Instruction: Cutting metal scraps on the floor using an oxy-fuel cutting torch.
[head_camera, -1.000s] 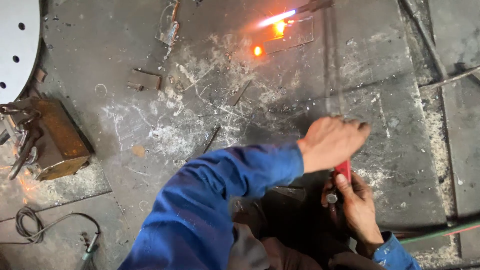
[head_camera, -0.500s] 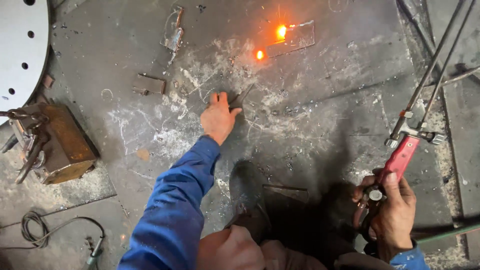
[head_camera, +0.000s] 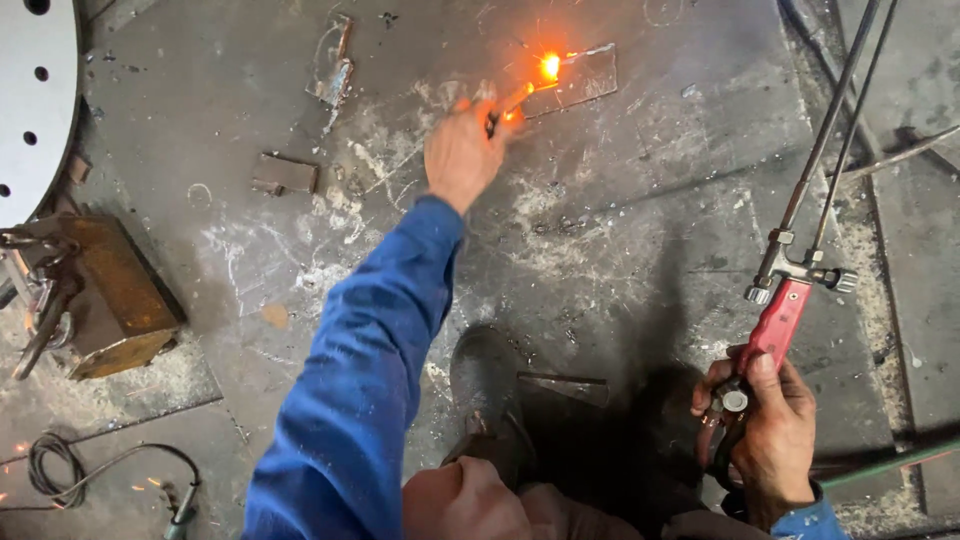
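So we've got our left hand stretched out toward the far side of the steel floor plate, fingers curled shut around a thin dark rod. The rod's tip is glowing orange and sits right at the near edge of a small flat rectangular steel piece, where there's a bright yellow-orange hot spot. That piece lies flat on the plate near its far edge, scorched grey with chalky white scuffs all round it.

Our right hand is down by the near right corner, fingers wrapped tight round the red handle of a cutting torch. It has two thin metal tubes running up and away toward the far right, plus brass-looking knobs at the joint.

Counting up: one torch, one rod, one glowing piece, two other small scraps lying further left – a brownish block and a twisted bit. One rusty box-like block sits at the left edge, beside one big round grey disc with holes. One coiled cable is at the near left corner. One dark boot is planted mid-plate.
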